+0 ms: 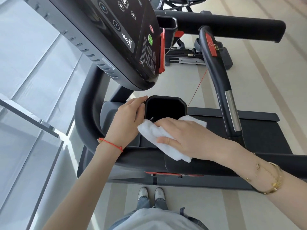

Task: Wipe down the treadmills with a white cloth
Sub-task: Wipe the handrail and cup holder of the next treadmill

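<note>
Head view: right hand (184, 136) presses white cloth (159, 138) beside cup holder (166, 108).

One white cloth (163, 138) lies at the frame's centre. Two hands show: the left hand (127, 120) and the right hand (186, 138). One treadmill console (116, 39) fills the upper left. Two black cup holders appear: one (166, 107) at centre, another (167, 23) near the top. Two shoes (151, 194) stand at the bottom. One red string bracelet (110, 143) and two gold bracelets (272, 178) circle the wrists.
</note>
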The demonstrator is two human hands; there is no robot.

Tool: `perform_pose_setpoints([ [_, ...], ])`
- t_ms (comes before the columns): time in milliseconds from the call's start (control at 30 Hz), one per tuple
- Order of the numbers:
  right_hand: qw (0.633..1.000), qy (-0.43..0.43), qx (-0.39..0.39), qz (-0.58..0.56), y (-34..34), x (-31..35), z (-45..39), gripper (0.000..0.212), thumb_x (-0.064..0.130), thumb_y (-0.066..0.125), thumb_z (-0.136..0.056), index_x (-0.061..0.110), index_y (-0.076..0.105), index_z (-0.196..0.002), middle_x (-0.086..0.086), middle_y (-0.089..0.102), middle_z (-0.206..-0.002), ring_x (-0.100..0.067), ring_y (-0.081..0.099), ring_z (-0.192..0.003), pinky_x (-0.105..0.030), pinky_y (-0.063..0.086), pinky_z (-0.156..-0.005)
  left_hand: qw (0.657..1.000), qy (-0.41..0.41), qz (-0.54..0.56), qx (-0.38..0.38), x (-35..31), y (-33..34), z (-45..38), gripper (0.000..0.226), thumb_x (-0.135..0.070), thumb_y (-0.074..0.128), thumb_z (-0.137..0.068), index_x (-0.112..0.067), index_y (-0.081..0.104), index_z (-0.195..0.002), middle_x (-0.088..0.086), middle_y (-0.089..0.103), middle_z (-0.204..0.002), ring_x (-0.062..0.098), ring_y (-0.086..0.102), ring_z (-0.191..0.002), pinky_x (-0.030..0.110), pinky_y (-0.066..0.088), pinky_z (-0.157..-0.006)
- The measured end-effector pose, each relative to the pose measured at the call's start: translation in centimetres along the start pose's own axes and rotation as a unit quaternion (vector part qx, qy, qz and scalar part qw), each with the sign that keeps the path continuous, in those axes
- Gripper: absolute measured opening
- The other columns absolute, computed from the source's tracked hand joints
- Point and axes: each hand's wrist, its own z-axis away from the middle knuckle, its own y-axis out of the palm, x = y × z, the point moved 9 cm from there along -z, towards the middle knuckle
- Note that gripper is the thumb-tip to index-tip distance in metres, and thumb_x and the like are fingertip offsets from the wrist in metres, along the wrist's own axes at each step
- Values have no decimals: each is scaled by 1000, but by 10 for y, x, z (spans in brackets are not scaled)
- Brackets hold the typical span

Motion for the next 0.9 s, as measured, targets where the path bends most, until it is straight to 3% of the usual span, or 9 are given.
perform_pose_setpoints([
  [67, 998, -38, -36, 34, -8, -2, 15, 37, 37, 44, -102, 10, 55, -124, -1, 62, -111, -17, 55, -103, -9, 30, -91, 1000, 1, -1, 0, -1, 1, 1, 35, -14, 47, -100, -13, 60, -132, 2, 67, -118, 13, 62, -99, -1, 32, -87],
  [133, 995, -48, -55, 68, -13, -9, 26, 39, 33, 52, -98, 7, 58, -127, -3, 64, -116, -15, 51, -109, 0, 19, -91, 1000, 2, 7, 3, -2, 2, 1, 35, -15, 48, -99, -13, 59, -132, 2, 67, -118, 13, 63, -100, 10, 42, -91],
  [200, 993, -50, -60, 90, -13, -10, 25, 37, 33, 54, -97, 7, 61, -122, -4, 65, -111, -19, 57, -106, -11, 28, -89, 1000, 1, 8, 3, -3, 1, 1, 36, -15, 48, -99, -14, 59, -133, 1, 67, -117, 11, 63, -98, 17, 46, -91],
  [400, 992, -61, -77, 83, -4, 20, -15, 27, 31, 46, -101, 5, 53, -100, 0, 45, -83, -18, 46, -69, -36, 42, -65, 1000, -7, -2, -5, 1, -1, 1, 34, -10, 47, -100, -12, 62, -130, 6, 68, -114, -2, 47, -90, -5, 28, -81],
  [533, 989, -54, -97, 95, -9, 0, 8, 11, 15, 59, -94, 4, 59, -94, -2, 56, -79, -20, 53, -70, -25, 32, -66, 1000, -2, 0, 9, -2, 2, 2, 35, -15, 48, -99, -14, 60, -132, 1, 66, -117, -3, 53, -89, -4, 32, -83],
  [633, 989, -70, -96, 89, -14, -16, 31, 15, 5, 61, -92, 6, 64, -107, -1, 63, -100, -23, 62, -103, -26, 46, -86, 1000, 1, -6, 11, -2, 2, 2, 36, -16, 49, -98, -15, 59, -133, -3, 64, -109, -8, 53, -84, -5, 33, -81],
  [700, 993, -64, -94, 30, -15, -24, 39, 32, 10, 52, -96, 15, 58, -128, 3, 55, -133, -14, 47, -130, -22, 42, -100, 1000, 1, -8, 11, -2, 2, 2, 37, -17, 50, -98, -16, 58, -134, -8, 61, -105, -19, 51, -85, -5, 32, -81],
  [800, 973, 34, -172, -153, -33, -43, 38, 36, 26, 51, -100, 42, 40, -130, 25, 39, -138, 8, 38, -119, -9, 31, -92, 1000, 6, -17, 8, -4, 2, 3, 37, -17, 50, -98, -15, 57, -134, -10, 58, -102, -26, 46, -87, -6, 30, -80],
  [900, 955, 59, -260, -129, -53, -52, 17, 32, 31, 50, -100, 37, 37, -129, 18, 42, -135, 3, 40, -113, -17, 31, -87, 1000, 7, -27, 6, -5, 2, 3, 37, -17, 51, -98, -14, 56, -134, -9, 57, -100, -22, 45, -86, -6, 28, -79],
])
